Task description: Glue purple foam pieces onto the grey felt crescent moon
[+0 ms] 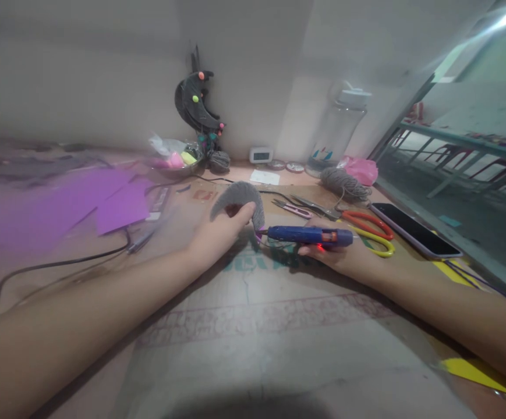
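Between the thumb and fingers of my left hand is a grey crescent shape, seemingly covered in yarn, with a bit of purple at its lower tip. My right hand is wrapped round a blue glue gun, whose red light glows. The gun's nozzle points left and meets or nearly meets the purple tip of the crescent; I cannot tell whether they touch. Just beyond my right hand lie scissors with orange and yellow handles and small pink thread snips.
Purple sheets and a black cable lie on the left. At the back stand a dark crescent decoration, a small bowl, a digital clock and a clear bottle. Grey yarn and a phone are at right.
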`<control>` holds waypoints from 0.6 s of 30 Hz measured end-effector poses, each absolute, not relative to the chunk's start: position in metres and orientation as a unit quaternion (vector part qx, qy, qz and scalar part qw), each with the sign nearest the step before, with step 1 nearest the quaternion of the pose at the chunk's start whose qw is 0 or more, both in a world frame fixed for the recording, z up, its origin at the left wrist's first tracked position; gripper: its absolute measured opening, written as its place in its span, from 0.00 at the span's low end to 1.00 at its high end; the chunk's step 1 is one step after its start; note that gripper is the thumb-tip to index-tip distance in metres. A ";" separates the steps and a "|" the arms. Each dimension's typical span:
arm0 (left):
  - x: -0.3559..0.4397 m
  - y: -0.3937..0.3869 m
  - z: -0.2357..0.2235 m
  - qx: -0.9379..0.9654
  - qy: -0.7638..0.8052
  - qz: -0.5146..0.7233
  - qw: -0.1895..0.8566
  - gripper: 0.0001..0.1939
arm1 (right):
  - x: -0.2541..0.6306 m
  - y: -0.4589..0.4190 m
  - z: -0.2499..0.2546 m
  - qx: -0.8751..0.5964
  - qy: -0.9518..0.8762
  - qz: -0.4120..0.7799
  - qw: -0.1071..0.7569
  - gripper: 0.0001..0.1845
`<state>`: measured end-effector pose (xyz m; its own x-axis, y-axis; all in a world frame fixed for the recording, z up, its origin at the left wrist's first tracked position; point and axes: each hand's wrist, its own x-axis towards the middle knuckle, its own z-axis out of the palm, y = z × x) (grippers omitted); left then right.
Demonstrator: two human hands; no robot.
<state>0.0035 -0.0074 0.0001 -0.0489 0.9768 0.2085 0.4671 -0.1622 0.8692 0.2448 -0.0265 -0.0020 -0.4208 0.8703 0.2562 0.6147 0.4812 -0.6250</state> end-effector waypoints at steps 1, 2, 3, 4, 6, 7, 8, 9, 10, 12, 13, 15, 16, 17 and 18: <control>0.004 -0.007 0.000 0.626 0.577 0.437 0.292 0.16 | 0.245 -0.027 -0.002 -0.457 -0.813 0.224 0.282 0.16; 0.004 -0.007 0.001 0.626 0.577 0.436 0.292 0.17 | 0.245 -0.026 -0.003 -0.458 -0.814 0.223 0.281 0.16; 0.004 -0.008 0.001 0.626 0.577 0.435 0.293 0.17 | 0.246 -0.026 -0.003 -0.458 -0.814 0.221 0.280 0.16; 0.004 -0.008 0.001 0.626 0.578 0.435 0.292 0.18 | 0.246 -0.026 -0.003 -0.457 -0.816 0.219 0.279 0.16; 0.004 -0.008 0.002 0.626 0.581 0.433 0.288 0.18 | 0.246 -0.026 -0.004 -0.458 -0.817 0.215 0.277 0.15; 0.004 -0.008 0.003 0.626 0.584 0.430 0.286 0.18 | 0.246 -0.026 -0.003 -0.459 -0.817 0.214 0.278 0.15; 0.005 -0.009 0.003 0.627 0.588 0.427 0.282 0.18 | 0.246 -0.026 -0.003 -0.458 -0.817 0.213 0.279 0.16; 0.005 -0.009 0.003 0.628 0.591 0.423 0.279 0.18 | 0.246 -0.026 -0.003 -0.456 -0.817 0.215 0.280 0.16; 0.005 -0.009 0.004 0.628 0.595 0.419 0.275 0.18 | 0.245 -0.026 -0.002 -0.456 -0.816 0.217 0.281 0.16; 0.005 -0.009 0.004 0.630 0.600 0.412 0.270 0.18 | 0.245 -0.026 -0.002 -0.454 -0.816 0.218 0.285 0.16; 0.005 -0.009 0.004 0.631 0.601 0.411 0.268 0.18 | 0.244 -0.026 -0.002 -0.455 -0.815 0.217 0.285 0.16; 0.006 -0.009 0.004 0.632 0.602 0.409 0.268 0.18 | 0.244 -0.026 -0.001 -0.453 -0.817 0.216 0.286 0.16; 0.006 -0.010 0.004 0.631 0.602 0.408 0.269 0.18 | 0.244 -0.026 -0.002 -0.449 -0.818 0.213 0.288 0.16; 0.006 -0.010 0.005 0.630 0.604 0.406 0.270 0.18 | 0.244 -0.026 -0.002 -0.446 -0.820 0.211 0.290 0.16; 0.006 -0.010 0.005 0.629 0.607 0.403 0.271 0.17 | 0.244 -0.026 -0.002 -0.443 -0.821 0.209 0.293 0.16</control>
